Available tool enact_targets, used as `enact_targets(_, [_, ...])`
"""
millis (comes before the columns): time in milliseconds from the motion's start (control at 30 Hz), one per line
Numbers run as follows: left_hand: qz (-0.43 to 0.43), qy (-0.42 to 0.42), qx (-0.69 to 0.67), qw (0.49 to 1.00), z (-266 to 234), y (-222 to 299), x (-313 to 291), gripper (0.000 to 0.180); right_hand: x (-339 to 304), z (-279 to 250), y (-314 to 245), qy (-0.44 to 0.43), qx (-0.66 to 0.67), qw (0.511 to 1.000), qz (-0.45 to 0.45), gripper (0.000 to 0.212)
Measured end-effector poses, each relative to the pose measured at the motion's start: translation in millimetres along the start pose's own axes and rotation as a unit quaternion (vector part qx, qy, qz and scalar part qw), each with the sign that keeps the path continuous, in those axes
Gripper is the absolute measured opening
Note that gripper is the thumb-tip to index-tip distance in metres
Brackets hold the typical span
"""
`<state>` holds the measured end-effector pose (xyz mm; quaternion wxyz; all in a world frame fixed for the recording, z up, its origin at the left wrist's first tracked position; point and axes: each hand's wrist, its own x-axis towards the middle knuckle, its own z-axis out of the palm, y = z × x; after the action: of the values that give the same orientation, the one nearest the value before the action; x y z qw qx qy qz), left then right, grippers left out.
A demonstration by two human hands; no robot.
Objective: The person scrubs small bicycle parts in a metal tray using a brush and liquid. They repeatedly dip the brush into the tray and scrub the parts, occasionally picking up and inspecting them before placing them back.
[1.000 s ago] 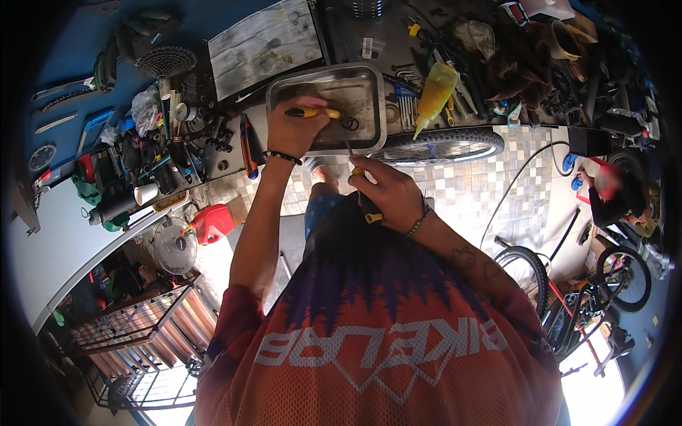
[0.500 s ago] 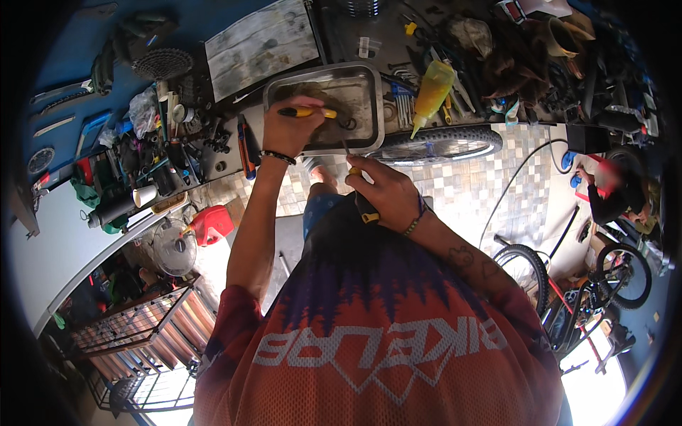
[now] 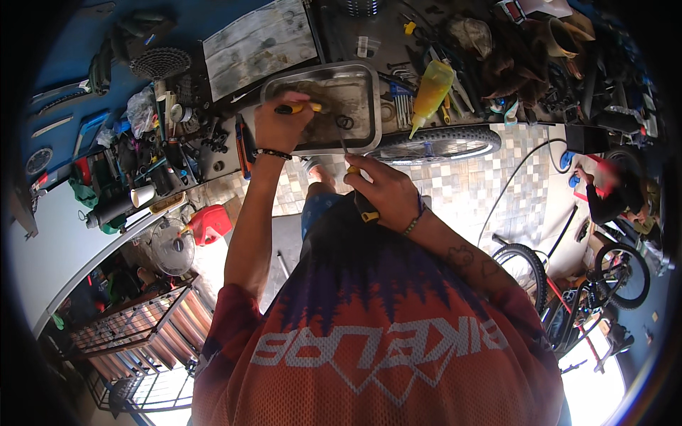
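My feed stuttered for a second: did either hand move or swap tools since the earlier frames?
Hardly anything changed. The left hand keeps its grip on the yellow-handled tool over the metal tray, at the same spot. The right hand still holds the screwdriver just below the tray's near edge; any shift is too slight to tell. The yellow bottle and bicycle wheel stayed put.

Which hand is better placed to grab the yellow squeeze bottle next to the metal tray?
Right, probably. The right hand sits nearer the yellow squeeze bottle, off the metal tray's right end; the left hand is over its left end. The right hand would have to set down its screwdriver first.
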<state>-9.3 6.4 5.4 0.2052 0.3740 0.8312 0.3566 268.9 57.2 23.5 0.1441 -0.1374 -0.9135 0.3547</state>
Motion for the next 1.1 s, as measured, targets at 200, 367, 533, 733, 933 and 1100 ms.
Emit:
enact_targets(200, [-0.027, -0.020, -0.019, 0.999, -3, 9, -4, 0.018, -1, 0, -1, -0.009, 0.003, 1.000, 0.012, 0.046])
enact_targets(367, [-0.005, 0.020, -0.014, 1.000, -6, -3, -7, 0.019, 2, 1, 1, -0.010, 0.012, 1.000, 0.006, 0.044])
enact_targets(533, [-0.050, -0.004, -0.010, 0.999, -5, 6, -11, 0.019, -1, 0, 1, -0.011, 0.003, 1.000, 0.003, 0.043])
enact_targets(733, [-0.013, -0.005, -0.080, 0.997, 6, 7, -15, 0.018, 2, 1, 1, -0.004, 0.001, 1.000, -0.002, 0.043])
enact_targets(933, [-0.014, 0.007, -0.078, 0.997, 11, 13, -15, 0.017, 1, 2, 0, -0.003, 0.001, 1.000, 0.000, 0.046])
enact_targets(1100, [-0.117, 0.068, 0.005, 0.991, 6, 0, -18, 0.022, 0, 3, -1, 0.009, 0.011, 1.000, -0.008, 0.048])
